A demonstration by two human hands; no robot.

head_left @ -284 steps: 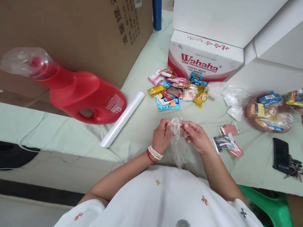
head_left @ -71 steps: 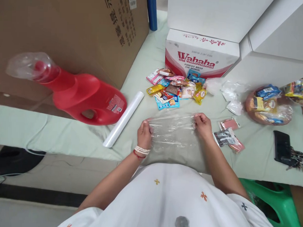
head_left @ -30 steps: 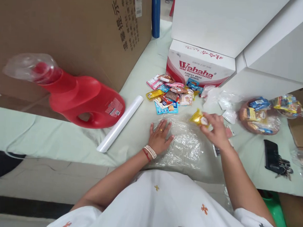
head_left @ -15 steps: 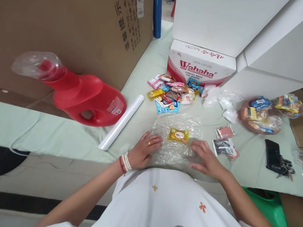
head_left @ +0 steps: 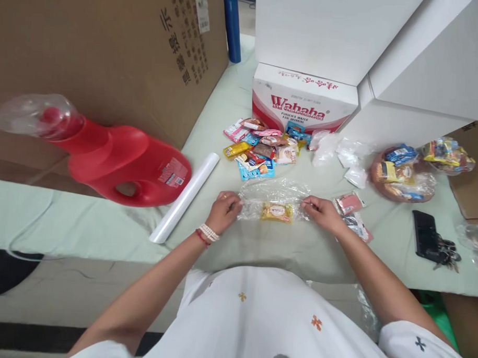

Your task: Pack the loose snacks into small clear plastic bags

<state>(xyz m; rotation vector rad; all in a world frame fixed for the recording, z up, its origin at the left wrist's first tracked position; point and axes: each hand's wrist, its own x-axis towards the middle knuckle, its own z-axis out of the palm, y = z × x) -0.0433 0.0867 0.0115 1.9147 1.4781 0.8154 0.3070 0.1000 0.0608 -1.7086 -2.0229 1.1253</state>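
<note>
A sheet of clear plastic film (head_left: pixel 275 189) lies on the table in front of me, its near part folded up over a small yellow snack packet (head_left: pixel 277 211). My left hand (head_left: pixel 224 211) pinches the film's left edge between thumb and fingers. At the right edge, my right hand (head_left: pixel 321 211) pinches the film in the same way. The packet sits between both hands, partly under the film, and neither hand touches it.
Behind the film are a pile of snack packets (head_left: pixel 263 148) and a Wahaba water box (head_left: pixel 304 105). To the left are a white film roll (head_left: pixel 185 198) and a red jug (head_left: pixel 129 165). A filled bowl (head_left: pixel 403 177), phone (head_left: pixel 425 235) and keys (head_left: pixel 448 253) are at right.
Both hands have gone from lying spread over the film's near corners to pinching its sides. The film's near part has been lifted and folded away from me over the packet.
</note>
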